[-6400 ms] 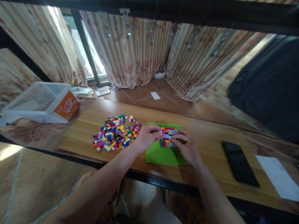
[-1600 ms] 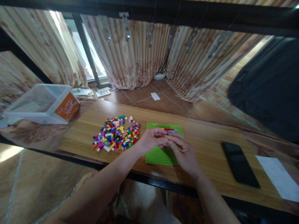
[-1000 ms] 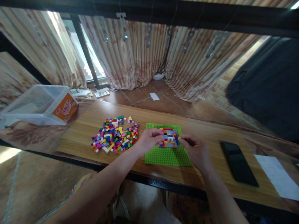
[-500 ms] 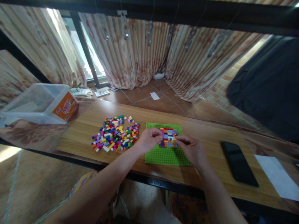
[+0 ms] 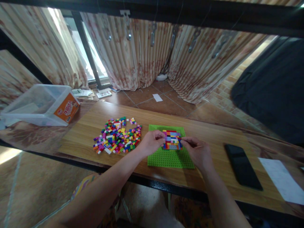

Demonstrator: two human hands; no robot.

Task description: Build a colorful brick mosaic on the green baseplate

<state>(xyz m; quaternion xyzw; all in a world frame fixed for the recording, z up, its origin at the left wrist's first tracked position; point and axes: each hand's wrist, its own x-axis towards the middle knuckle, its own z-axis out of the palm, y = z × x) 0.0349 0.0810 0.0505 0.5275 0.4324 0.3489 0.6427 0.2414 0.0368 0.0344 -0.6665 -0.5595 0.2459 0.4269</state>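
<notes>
A green studded baseplate (image 5: 171, 161) lies on the table with a low, multicoloured build of toy bricks (image 5: 172, 144) on its upper middle. My left hand (image 5: 152, 142) is closed at the left side of the build, its thumb and curled fingers pinching that edge. From the right, my right hand (image 5: 197, 151) reaches in with thumb and forefinger pinched together at the build's right edge. A small dark toy brick (image 5: 180, 139) shows at those fingertips, partly hidden by them. Left of the plate spreads a pile of loose toy bricks (image 5: 121, 136) in many colours.
A black phone (image 5: 243, 166) and a white paper sheet (image 5: 282, 179) lie to the right. At the far left stands a clear plastic bin (image 5: 45, 104) with an orange label. Pleated curtains (image 5: 133, 57) hang beyond the wooden table (image 5: 83, 136), under a dark bar (image 5: 152, 9).
My right hand has shifted slightly to the right, its fingertips now at the build's right edge rather than over its bricks. My left hand has stayed in place.
</notes>
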